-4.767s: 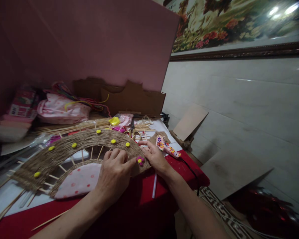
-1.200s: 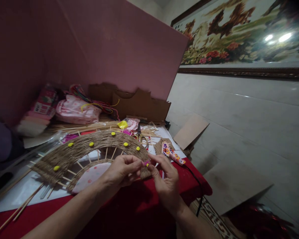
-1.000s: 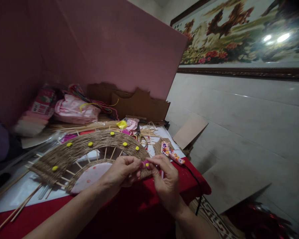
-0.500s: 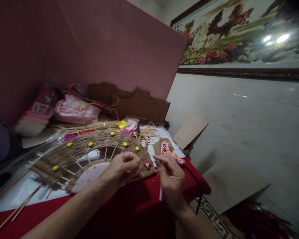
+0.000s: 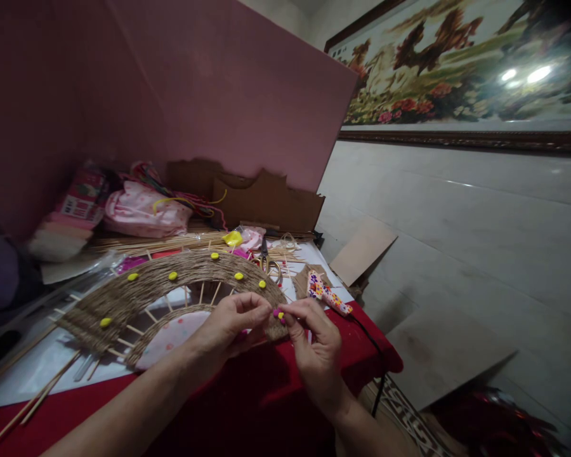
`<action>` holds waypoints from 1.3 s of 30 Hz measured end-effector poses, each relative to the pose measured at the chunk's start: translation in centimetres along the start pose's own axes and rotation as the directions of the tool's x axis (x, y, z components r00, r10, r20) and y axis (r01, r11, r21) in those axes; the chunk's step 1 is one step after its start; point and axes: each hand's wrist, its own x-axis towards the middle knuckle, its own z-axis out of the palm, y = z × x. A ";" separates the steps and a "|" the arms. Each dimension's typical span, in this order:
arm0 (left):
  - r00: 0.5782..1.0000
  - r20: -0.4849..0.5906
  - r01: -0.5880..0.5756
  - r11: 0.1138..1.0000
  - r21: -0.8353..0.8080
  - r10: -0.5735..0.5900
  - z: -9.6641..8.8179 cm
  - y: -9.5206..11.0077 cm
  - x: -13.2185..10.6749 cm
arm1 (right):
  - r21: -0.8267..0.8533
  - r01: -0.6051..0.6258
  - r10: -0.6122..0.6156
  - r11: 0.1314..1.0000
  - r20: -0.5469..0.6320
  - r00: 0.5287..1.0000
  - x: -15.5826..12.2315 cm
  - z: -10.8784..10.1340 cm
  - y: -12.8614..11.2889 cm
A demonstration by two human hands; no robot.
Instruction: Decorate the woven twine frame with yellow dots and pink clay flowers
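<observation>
Magenta-and-yellow flower (image 5: 280, 316) on the twine-wrapped fan (image 5: 197, 267), near the bench (image 5: 368, 336) front edge, calls for gentle pressing; left hand (image 5: 238, 322) fingers together; right hand (image 5: 316, 343) fingers: cannot tell.

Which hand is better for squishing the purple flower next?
Probably the right hand: its thumb and finger are right at the purple flower. The left hand is close too, but seems just beside it.

Records one left hand (image 5: 242, 324), one right hand (image 5: 316, 339). Counts six plain yellow discs (image 5: 172, 275), one magenta-and-yellow flower (image 5: 280, 316), one arched woven panel (image 5: 195, 265). Lists one pair of scissors (image 5: 265, 256), one gun-shaped tool (image 5: 327, 296), one yellow packet (image 5: 233, 238), one framed picture (image 5: 428, 70), two flat boards (image 5: 364, 251) at right. Cannot fix a count of sticks (image 5: 137, 245).
</observation>
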 end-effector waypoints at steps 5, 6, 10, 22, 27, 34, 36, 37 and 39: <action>1.000 -0.009 0.019 1.000 -0.018 -0.019 0.2 0.3 -0.1 | -0.010 0.010 -0.010 1.000 0.035 0.999 -0.2 0.5 -0.2; 1.000 -0.011 0.025 1.000 -0.006 -0.025 0.2 0.4 -0.2 | -0.013 0.013 -0.013 1.000 0.037 0.999 -0.2 0.5 -0.2; 1.000 -0.013 0.027 0.998 0.054 -0.027 0.2 0.5 -0.3 | -0.052 0.036 -0.034 0.998 0.048 0.998 -0.4 0.7 -0.1; 1.000 -0.027 0.014 0.995 0.097 -0.012 0.0 0.2 -0.1 | -0.092 0.070 -0.067 0.993 0.040 0.997 0.4 0.1 0.1; 0.997 -0.077 0.011 0.999 0.032 -0.009 0.5 0.8 -0.4 | -0.116 -0.031 0.011 0.993 -0.168 0.986 0.9 -1.2 0.4; 0.990 -0.138 0.008 1.000 0.003 -0.008 0.8 0.9 -0.2 | 0.005 -0.200 0.196 0.980 -0.218 0.956 1.6 -1.6 1.8; 0.991 -0.128 -0.027 0.999 -0.024 0.024 0.6 0.8 -0.1 | -0.013 -0.239 0.232 0.971 -0.190 0.954 2.1 -1.8 2.7; 0.992 -0.121 -0.040 0.999 -0.027 0.036 0.5 0.7 0.0 | -0.040 -0.250 0.241 0.967 -0.162 0.957 2.3 -1.9 3.1; 0.993 -0.109 -0.051 0.999 -0.001 0.051 0.1 0.4 0.1 | -0.126 -0.262 0.253 0.957 -0.081 0.964 2.5 -2.1 3.9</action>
